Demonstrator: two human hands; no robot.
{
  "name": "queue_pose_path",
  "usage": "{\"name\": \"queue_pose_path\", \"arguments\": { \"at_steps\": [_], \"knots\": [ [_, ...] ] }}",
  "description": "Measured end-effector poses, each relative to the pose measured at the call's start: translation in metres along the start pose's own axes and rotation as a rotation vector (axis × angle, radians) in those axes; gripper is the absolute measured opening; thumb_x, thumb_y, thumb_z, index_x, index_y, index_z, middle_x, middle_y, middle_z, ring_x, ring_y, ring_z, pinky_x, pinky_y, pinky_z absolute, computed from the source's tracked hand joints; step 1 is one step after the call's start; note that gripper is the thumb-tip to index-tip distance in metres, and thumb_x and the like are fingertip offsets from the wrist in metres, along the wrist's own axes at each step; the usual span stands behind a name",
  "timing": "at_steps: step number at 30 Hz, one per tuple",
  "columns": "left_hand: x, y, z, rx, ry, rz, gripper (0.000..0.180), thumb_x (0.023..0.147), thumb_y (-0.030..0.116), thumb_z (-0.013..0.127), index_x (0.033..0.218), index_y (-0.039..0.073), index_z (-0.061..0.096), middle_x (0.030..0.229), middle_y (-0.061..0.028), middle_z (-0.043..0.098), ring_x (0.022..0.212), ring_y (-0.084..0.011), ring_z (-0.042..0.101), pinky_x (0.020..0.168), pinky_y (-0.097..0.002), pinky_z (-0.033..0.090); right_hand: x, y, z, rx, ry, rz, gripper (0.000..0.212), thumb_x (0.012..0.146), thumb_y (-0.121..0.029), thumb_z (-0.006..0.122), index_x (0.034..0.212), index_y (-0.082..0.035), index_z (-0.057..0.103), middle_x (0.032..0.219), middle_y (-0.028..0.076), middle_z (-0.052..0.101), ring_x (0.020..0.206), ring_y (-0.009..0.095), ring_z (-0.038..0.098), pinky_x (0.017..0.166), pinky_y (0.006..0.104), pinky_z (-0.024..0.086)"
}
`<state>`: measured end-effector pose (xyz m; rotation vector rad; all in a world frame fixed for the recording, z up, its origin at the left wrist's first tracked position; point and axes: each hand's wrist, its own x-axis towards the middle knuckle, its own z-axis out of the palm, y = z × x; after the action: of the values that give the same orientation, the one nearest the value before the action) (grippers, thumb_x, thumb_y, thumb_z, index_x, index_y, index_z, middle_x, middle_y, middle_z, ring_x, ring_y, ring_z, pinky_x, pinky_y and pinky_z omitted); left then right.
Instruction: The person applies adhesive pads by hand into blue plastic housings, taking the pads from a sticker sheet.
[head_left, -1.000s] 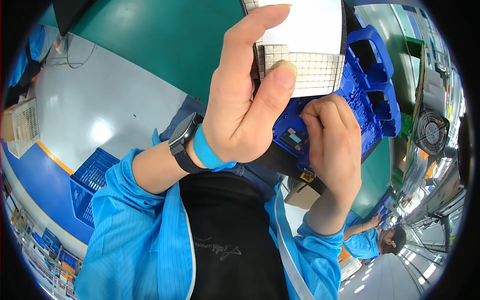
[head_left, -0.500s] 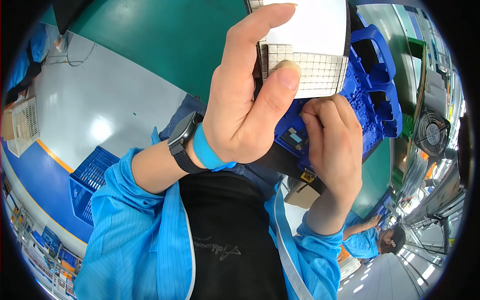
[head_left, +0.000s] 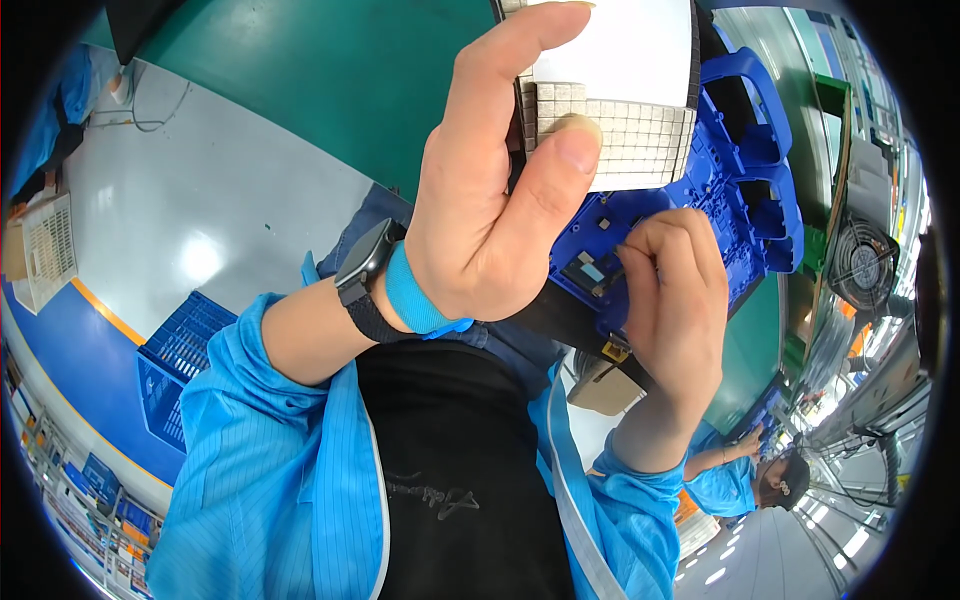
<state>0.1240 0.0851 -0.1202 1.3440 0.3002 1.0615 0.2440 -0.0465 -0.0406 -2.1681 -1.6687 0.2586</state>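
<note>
My left hand point(head_left: 500, 200) grips a block-like stack with a white sheet point(head_left: 615, 50) on its face and a grid of small grey squares point(head_left: 640, 140) along its near part. The thumb presses on the squares, while the forefinger reaches over the upper left edge. Below the stack, my right hand point(head_left: 680, 290) is closed in a pinch over a blue moulded plastic housing point(head_left: 715, 190). What its fingertips hold, if anything, cannot be made out. Beside them, a dark part with a pale rectangle point(head_left: 590, 270) sits in the housing. The stack hides part of the housing.
The housing rests over a green work surface point(head_left: 280, 90). To the right stand a round black fan point(head_left: 862, 262) and green framing. A blue crate point(head_left: 180, 350) and a pale crate point(head_left: 50, 250) are on the left floor. Another person point(head_left: 740, 480) works at the lower right.
My right hand has drawn slightly down from the stack's lower edge, uncovering more of the housing. My left hand and the stack have barely shifted upward.
</note>
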Motion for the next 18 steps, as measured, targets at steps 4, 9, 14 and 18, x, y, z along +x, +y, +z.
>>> {"name": "queue_pose_path", "arguments": {
  "at_steps": [4,9,14,18],
  "knots": [
    [0.000,-0.003,-0.004,0.007,-0.003,-0.011,0.049,0.103,0.011,0.047,0.149,0.002,0.032,0.127,-0.0166,0.058,0.113,-0.0179,0.057,0.097,-0.0313,0.044,-0.005,0.000,-0.002,-0.043,-0.055,0.001,0.021,0.073,0.005,0.073,0.088,-0.002,0.061,0.087,0.010,0.059,0.080,0.031,0.055,0.071,0.0390,0.047],
    [-0.005,-0.004,0.004,0.015,-0.009,-0.033,0.049,0.103,0.011,0.047,0.148,0.002,0.032,0.125,-0.0166,0.058,0.112,-0.0178,0.057,0.096,-0.0311,0.045,-0.008,-0.002,0.002,-0.088,-0.066,0.010,0.022,0.072,0.007,0.073,0.087,-0.003,0.060,0.089,0.010,0.059,0.083,0.031,0.055,0.074,0.0384,0.046],
    [-0.005,-0.008,0.004,0.025,-0.015,-0.045,0.048,0.103,0.011,0.048,0.148,0.002,0.033,0.124,-0.0165,0.059,0.111,-0.0177,0.058,0.095,-0.0309,0.046,-0.007,-0.001,0.004,-0.085,-0.076,0.004,0.021,0.072,0.005,0.074,0.087,-0.003,0.061,0.088,0.009,0.059,0.083,0.030,0.054,0.074,0.0383,0.045],
    [-0.002,-0.006,0.004,0.030,-0.022,-0.035,0.048,0.103,0.011,0.048,0.147,0.002,0.034,0.123,-0.0164,0.059,0.110,-0.0176,0.058,0.094,-0.0307,0.046,-0.006,-0.002,0.002,-0.137,-0.057,-0.035,0.020,0.073,0.003,0.074,0.087,-0.003,0.062,0.088,0.009,0.059,0.084,0.029,0.055,0.075,0.0379,0.043]
  ]
}}
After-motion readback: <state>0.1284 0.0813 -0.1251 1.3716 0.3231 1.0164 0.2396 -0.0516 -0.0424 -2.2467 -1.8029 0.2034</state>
